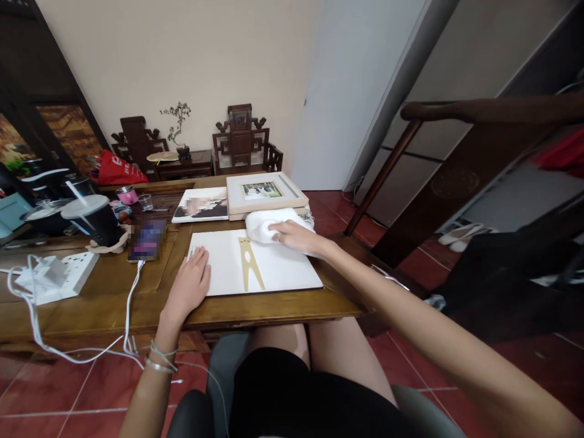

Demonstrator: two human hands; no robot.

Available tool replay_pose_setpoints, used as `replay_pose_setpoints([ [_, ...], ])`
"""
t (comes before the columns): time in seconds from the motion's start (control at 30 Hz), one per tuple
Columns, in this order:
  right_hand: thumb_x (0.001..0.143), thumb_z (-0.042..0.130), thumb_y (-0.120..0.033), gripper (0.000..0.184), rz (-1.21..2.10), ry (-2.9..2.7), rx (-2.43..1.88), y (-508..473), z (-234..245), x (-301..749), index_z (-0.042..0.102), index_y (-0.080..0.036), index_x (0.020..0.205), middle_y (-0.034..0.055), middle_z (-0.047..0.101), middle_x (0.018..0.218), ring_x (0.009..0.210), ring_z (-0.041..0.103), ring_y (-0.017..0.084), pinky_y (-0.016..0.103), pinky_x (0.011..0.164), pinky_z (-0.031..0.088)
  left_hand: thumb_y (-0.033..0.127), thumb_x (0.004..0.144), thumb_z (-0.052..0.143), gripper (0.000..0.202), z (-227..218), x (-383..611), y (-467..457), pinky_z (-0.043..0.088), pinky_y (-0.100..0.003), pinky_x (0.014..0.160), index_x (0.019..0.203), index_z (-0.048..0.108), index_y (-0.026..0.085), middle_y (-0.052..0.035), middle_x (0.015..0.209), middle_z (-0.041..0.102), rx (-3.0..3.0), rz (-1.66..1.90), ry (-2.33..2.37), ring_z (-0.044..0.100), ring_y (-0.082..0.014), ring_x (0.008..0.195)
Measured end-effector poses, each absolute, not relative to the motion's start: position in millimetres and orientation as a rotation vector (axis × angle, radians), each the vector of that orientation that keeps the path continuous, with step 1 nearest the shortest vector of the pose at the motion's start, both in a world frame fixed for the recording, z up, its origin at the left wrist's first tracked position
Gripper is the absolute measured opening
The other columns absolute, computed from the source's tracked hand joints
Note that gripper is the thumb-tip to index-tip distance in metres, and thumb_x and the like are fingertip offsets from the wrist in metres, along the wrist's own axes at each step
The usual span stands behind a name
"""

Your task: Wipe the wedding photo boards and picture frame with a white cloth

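A flat white panel, which looks like the back of a picture frame, lies at the table's front edge. On its middle is a tan, A-shaped stand leg. My left hand rests flat on the panel's left side, fingers stretched out. With my right hand I grip a bunched white cloth at the panel's far right corner. The cloth covers that corner, and some of the fingers are hidden in it.
Behind the panel lie a framed picture and a photo print. To the left are a phone on a cable, a lidded cup with a straw and a power strip. A wooden chair stands at the right.
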State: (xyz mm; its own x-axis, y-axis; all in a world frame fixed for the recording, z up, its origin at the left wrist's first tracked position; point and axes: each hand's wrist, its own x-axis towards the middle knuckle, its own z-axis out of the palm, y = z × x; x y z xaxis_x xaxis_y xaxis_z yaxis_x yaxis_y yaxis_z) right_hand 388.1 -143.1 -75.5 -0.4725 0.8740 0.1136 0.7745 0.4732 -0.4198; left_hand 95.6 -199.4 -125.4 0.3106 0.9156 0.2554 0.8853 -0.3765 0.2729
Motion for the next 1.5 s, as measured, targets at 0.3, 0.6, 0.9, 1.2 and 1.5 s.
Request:
replay_pose_setpoints([
  [0.3,0.08,0.039,-0.016,0.024,0.618,-2.611,-1.376,-273,-56,402,0.062,-0.021,0.083,0.007,0.061,0.08,0.091,0.057,0.026,0.037,0.091,0.04,0.026,0.095,0.028,0.045,-126,98,-201,0.023,-0.048,0.114,0.135,0.044,0.012,-0.0157,0.148,0.039,2.477,0.564,1.723,0.028,-0.0242,0.141],
  [0.6,0.087,0.036,-0.017,0.034,0.382,-2.557,-1.422,-188,-66,368,0.058,-0.014,0.113,0.013,0.064,0.098,0.1,0.056,0.027,0.036,0.088,0.041,0.025,0.095,0.027,0.046,-124,98,-201,0.024,-0.047,0.114,0.136,0.043,0.009,-0.0158,0.149,0.038,2.483,0.508,1.753,0.028,-0.0239,0.141],
  [0.9,0.086,0.04,-0.012,0.036,-0.038,-2.718,-1.272,-176,-94,322,0.057,-0.008,0.118,0.0237,0.042,0.141,0.137,0.026,0.036,0.063,0.103,0.024,0.026,0.096,0.028,0.047,-126,97,-200,0.024,-0.047,0.114,0.136,0.043,0.008,-0.0161,0.148,0.038,2.485,0.531,1.74,0.029,-0.0242,0.141],
  [1.2,0.081,0.044,-0.009,0.023,0.343,-2.832,-1.073,-272,-53,340,0.064,-0.015,0.092,0.0181,0.058,0.121,0.114,0.054,0.03,0.045,0.095,0.04,0.022,0.095,0.028,0.045,-125,100,-202,0.024,-0.047,0.114,0.136,0.043,0.007,-0.0166,0.148,0.038,2.503,0.502,1.774,0.029,-0.0251,0.141],
  [1.5,0.088,0.037,-0.013,0.032,0.233,-2.711,-1.212,-167,-68,306,0.057,-0.012,0.113,0.0158,0.061,0.106,0.103,0.055,0.029,0.043,0.09,0.039,0.024,0.096,0.028,0.046,-125,98,-201,0.024,-0.046,0.114,0.136,0.043,0.008,-0.0166,0.148,0.039,2.498,0.508,1.766,0.03,-0.0245,0.14],
])
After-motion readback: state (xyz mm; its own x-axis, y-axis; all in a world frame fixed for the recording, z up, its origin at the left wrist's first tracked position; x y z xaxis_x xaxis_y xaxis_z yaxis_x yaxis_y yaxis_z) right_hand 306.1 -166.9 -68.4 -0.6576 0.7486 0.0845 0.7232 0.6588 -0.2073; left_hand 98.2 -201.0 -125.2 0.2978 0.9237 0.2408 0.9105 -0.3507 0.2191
